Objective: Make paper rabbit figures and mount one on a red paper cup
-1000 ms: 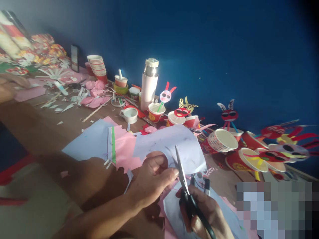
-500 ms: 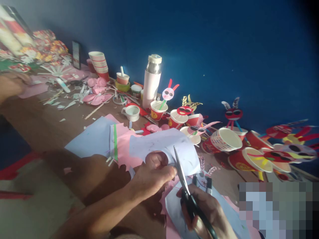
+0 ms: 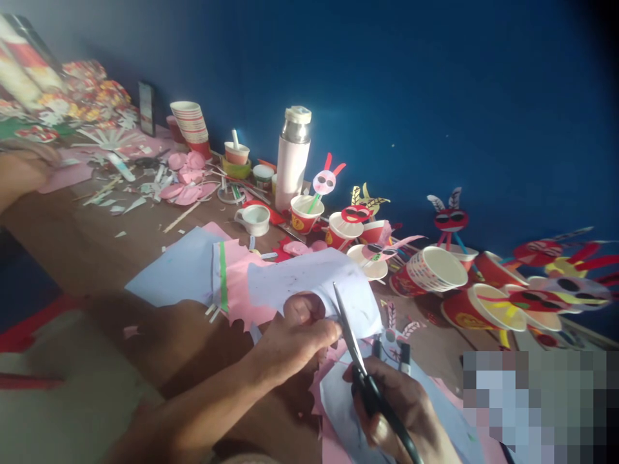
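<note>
My left hand [image 3: 304, 328] pinches the near edge of a pale bluish-white sheet of paper [image 3: 294, 274], raised a little over the table. In my right hand [image 3: 396, 399] are black-handled scissors [image 3: 351, 335], their blades pointing up and away across the paper's edge, close to my left fingertips. The blades look closed or nearly so. Behind the paper lie pink paper [image 3: 239, 270] with a jagged cut edge, a green strip [image 3: 223, 277] and another pale sheet [image 3: 169, 267]. More pale paper [image 3: 343, 399] on pink lies under my right hand.
A white thermos [image 3: 293, 158] stands by the blue wall, near a small cup [image 3: 254, 220]. Several paper cups [image 3: 438, 270] with paper-faced figures [image 3: 451, 220] line the right. Scraps [image 3: 135, 205] litter the left, where another person's hand [image 3: 24, 167] rests at the edge.
The view has shifted very slightly. The raised paper's right end has tilted a little, showing more of a drawn face behind it. Both hands keep nearly the same place and grip.
</note>
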Demonstrator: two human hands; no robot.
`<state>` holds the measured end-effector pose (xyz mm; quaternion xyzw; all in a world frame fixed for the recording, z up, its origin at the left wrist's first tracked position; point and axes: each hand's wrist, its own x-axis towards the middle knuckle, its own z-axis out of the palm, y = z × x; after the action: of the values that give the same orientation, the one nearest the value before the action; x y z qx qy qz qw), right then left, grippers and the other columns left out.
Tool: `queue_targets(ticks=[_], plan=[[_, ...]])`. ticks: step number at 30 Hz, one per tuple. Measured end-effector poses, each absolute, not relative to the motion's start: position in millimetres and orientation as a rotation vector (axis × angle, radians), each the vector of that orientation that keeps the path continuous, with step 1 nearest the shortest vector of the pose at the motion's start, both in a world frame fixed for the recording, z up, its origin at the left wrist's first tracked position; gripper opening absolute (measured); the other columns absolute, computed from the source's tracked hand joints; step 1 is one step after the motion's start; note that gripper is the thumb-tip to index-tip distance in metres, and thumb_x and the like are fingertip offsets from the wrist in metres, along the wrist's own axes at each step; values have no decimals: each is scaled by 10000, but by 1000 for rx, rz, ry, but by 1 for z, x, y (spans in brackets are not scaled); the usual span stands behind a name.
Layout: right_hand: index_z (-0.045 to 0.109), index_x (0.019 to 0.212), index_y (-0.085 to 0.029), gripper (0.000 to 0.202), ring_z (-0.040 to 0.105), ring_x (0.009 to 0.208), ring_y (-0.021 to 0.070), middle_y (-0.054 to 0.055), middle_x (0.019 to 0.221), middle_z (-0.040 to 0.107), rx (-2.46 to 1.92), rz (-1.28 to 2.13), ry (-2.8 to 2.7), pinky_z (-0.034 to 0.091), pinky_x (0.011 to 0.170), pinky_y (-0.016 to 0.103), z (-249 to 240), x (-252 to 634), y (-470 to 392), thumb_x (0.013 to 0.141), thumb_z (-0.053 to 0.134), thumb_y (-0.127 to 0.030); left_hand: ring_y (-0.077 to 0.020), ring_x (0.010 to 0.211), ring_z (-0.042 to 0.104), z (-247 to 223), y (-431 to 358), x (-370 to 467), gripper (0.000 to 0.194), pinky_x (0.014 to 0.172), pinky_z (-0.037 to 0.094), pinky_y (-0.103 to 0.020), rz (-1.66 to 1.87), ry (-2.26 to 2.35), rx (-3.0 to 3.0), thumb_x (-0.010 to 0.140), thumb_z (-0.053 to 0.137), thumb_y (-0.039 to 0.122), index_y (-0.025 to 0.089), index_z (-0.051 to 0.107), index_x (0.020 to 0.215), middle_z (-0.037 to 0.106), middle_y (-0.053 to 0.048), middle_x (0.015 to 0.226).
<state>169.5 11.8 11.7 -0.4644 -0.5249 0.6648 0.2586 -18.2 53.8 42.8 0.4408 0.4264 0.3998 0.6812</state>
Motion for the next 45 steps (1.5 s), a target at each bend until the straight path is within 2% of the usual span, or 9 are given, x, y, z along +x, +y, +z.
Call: queue_targets(ticks=[8, 15, 19, 23, 27, 32, 38, 41, 45], plan=[[584, 885, -176, 587, 361, 453, 77, -41, 539, 468, -1255, 1763, -1402, 246, 417, 205, 10, 169, 11, 598, 656, -683, -84, 458, 455, 22, 52, -17, 153, 471, 334, -212, 967, 937, 952, 737, 563, 273, 130, 573, 682, 506, 26, 512], [558, 878, -177, 553, 354, 468, 78, -36, 549, 475, -1195, 1777, -1411, 263, 421, 202, 9, 171, 13, 626, 647, -662, -95, 465, 467, 26, 52, -15, 222, 492, 358, -215, 1023, 1120, 955, 731, 561, 316, 164, 501, 579, 492, 41, 465], [535, 822, -188, 404, 353, 500, 86, -47, 577, 446, -1185, 1772, -1514, 314, 453, 205, 16, 169, 17, 667, 652, -542, -85, 455, 433, 33, 53, -14, 201, 486, 333, -207, 1036, 1144, 981, 712, 547, 289, 167, 504, 558, 471, 53, 448], [543, 774, -192, 150, 444, 586, 118, -28, 640, 484, -1280, 1678, -1720, 409, 552, 237, 25, 171, 17, 702, 612, -304, -87, 478, 426, 33, 52, -23, 201, 497, 313, -212, 1051, 1280, 1000, 711, 579, 301, 168, 523, 571, 488, 54, 475], [610, 1005, -237, 341, 578, 649, 167, 5, 738, 622, -1387, 1658, -1917, 488, 589, 266, 31, 196, 7, 668, 584, -196, -98, 484, 451, 28, 49, -43, 250, 514, 329, -229, 1163, 1335, 1063, 749, 587, 329, 177, 512, 564, 521, 50, 475], [647, 1082, -313, 484, 665, 835, 238, 42, 999, 703, -1721, 1221, -2121, 544, 701, 289, 24, 242, -12, 606, 702, -242, -112, 495, 489, 20, 38, -57, 266, 551, 361, -249, 1189, 1363, 1108, 740, 602, 351, 184, 505, 557, 544, 48, 466], [625, 1102, -270, 396, 688, 719, 233, 52, 816, 723, -1914, 512, -2359, 566, 650, 330, -10, 279, -26, 731, 634, -408, -96, 436, 497, 10, 23, -51, 243, 510, 346, -233, 433, 1154, 1127, 787, 550, 385, 177, 485, 681, 551, 52, 478], [620, 1090, -264, 378, 695, 695, 245, 39, 773, 729, -1938, 273, -2448, 570, 600, 344, -23, 290, -32, 731, 636, -381, -78, 418, 499, 6, 20, -52, 256, 472, 321, -216, 331, 1149, 1128, 800, 514, 388, 177, 442, 676, 594, 31, 566], [598, 1087, -264, 352, 710, 694, 229, 17, 841, 741, -1937, 199, -2494, 573, 552, 318, -28, 297, -36, 747, 600, -358, -70, 384, 469, 2, 15, -56, 244, 432, 283, -195, 290, 1207, 1087, 785, 501, 385, 185, 417, 675, 564, 47, 498]])
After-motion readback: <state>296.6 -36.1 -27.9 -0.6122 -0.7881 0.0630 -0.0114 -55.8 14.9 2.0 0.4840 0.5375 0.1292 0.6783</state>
